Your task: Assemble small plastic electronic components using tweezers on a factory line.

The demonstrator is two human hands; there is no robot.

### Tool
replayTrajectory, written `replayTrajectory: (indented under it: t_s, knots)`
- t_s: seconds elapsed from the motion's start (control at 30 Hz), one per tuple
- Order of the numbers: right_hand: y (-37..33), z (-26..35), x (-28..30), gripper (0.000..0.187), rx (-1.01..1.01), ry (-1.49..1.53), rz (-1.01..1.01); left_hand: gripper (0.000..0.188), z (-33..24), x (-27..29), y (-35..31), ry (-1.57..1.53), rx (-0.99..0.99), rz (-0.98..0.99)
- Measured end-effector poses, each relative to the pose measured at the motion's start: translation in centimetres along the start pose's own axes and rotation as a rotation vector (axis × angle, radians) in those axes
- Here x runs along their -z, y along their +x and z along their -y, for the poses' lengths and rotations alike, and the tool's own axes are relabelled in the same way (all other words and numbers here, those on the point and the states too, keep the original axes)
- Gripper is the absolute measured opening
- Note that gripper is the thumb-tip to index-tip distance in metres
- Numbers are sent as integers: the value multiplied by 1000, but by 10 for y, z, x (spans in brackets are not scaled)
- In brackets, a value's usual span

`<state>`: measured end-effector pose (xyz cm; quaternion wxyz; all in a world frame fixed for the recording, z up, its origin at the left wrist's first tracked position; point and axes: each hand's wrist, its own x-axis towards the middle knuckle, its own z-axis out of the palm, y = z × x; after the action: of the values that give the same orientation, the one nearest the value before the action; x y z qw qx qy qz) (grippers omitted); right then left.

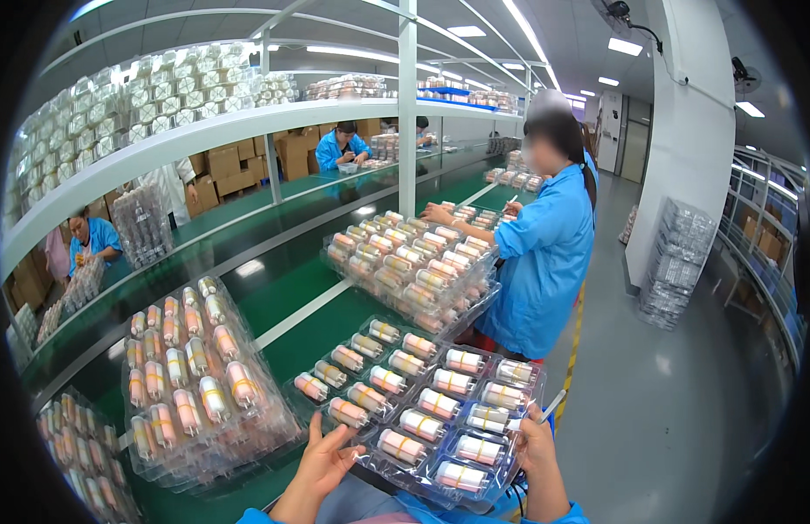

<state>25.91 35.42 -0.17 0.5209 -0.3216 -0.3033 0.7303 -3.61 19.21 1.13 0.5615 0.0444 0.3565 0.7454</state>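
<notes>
In front of me is a clear plastic tray (422, 402) with rows of small cylindrical parts, white and pinkish with yellow bands and metal prongs. My left hand (324, 458) is at its near left edge, thumb and fingers spread apart. At the right edge my right hand (537, 445) is closed around a slim white pen-like stick (555, 403), fingers close against the tray's rim. Whether those fingers also grip the tray I cannot tell. Left of it, a tall stack of similar filled trays (199, 384) stands on the green belt (313, 327).
Further along, a co-worker in a blue smock (549, 253) stands by more stacked trays (413, 262). A white-framed shelf (204, 122) with stacked trays runs over the line. More trays (82, 454) sit at the lower left. Right are a pillar (675, 157) and wrapped stacks (675, 262).
</notes>
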Motion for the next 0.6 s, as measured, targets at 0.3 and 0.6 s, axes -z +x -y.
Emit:
replayTrajectory:
  t_s: [0.3,0.6]
  knots:
    - [-2,-5,9,67,118,-84,30,106,12,-11,5,334,-226,-35]
    - [-17,13,18,65,218,57,119,106,10,-45,-23,374,-347,69]
